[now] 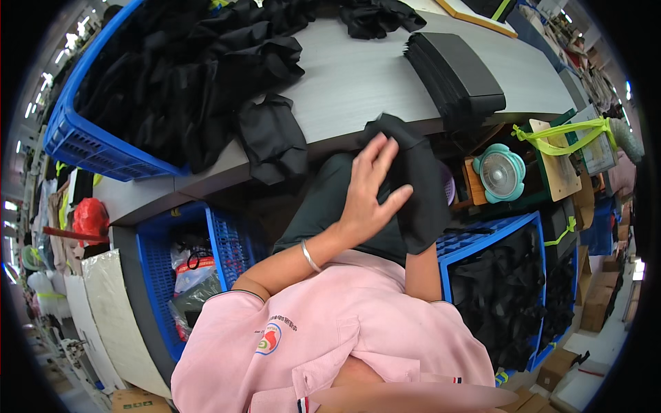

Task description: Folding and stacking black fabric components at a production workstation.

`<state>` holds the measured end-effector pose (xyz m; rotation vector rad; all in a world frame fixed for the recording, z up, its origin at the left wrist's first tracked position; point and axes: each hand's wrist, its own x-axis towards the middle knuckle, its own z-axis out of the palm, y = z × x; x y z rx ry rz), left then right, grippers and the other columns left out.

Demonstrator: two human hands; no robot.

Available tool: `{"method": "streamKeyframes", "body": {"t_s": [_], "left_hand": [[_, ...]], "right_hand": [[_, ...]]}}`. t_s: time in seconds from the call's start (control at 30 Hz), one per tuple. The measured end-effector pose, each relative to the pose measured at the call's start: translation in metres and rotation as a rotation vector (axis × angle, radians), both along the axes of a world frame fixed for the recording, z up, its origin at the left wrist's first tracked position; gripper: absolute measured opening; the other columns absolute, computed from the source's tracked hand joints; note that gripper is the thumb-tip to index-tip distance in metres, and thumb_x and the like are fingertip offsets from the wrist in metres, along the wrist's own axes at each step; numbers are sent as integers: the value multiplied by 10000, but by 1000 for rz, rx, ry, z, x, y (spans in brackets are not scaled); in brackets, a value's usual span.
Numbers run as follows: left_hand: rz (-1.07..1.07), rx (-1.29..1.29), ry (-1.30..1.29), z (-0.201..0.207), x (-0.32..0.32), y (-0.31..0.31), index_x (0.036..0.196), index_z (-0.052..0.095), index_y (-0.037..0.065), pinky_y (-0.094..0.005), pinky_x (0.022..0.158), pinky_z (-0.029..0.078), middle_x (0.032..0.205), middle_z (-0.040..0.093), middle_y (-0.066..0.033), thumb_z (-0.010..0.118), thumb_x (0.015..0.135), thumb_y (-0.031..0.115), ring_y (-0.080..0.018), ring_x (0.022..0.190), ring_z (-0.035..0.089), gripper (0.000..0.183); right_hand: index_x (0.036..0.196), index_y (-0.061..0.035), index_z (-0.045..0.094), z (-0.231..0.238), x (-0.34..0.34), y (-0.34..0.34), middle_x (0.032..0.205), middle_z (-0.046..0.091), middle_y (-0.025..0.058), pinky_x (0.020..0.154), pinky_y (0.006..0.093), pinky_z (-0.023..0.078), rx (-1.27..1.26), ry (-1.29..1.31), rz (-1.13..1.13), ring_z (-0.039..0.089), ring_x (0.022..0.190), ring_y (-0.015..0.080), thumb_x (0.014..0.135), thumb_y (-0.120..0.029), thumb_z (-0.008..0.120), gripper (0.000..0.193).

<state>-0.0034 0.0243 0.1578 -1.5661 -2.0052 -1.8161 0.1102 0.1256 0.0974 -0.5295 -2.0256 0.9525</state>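
A black cloth piece (pixel 421 189) hangs over my right forearm (pixel 422 274) in front of my lap. My left hand (pixel 372 186), with a silver bangle at the wrist, lies against the cloth's left side. Its fingers are stretched out and its thumb is spread, so it is open. The cloth covers my right hand, and its fingers cannot be seen. Beyond my hands, a neat stack of folded black pieces (pixel 465 72) rests on the grey table (pixel 344 76). Another black piece (pixel 274 141) droops over the table's near edge to the left.
A blue crate (pixel 113 141) spills a heap of black cloth (pixel 186 76) onto the table. Below stand a blue basket (pixel 155 265) with plastic bags and, at right, a blue crate (pixel 492 241) full of black pieces. A small teal fan (pixel 500 173) sits beyond it.
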Motion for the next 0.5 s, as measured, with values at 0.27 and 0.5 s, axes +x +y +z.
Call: {"method": "streamKeyframes", "body": {"t_s": [0.27, 0.5], "left_hand": [[-345, -248, -511, 15, -4, -7, 1500, 409, 43, -267, 945, 461, 1279, 613, -102, 593, 1005, 340, -121, 1057, 581, 606], [-384, -197, -436, 12, 10, -20, 1545, 333, 77, -327, 977, 470, 1444, 513, -138, 694, 928, 310, -146, 1129, 578, 752]], "right_hand": [[1233, -33, 619, 44, 18, -24, 1222, 650, 150, 949, 373, 487, 149, -198, 41, 622, 1125, 311, 910, -61, 608, 324], [1150, -49, 659, 77, 0, -10, 946, 713, 116, 889, 353, 511, 284, 79, 260, 664, 997, 248, 871, -12, 610, 285]]}}
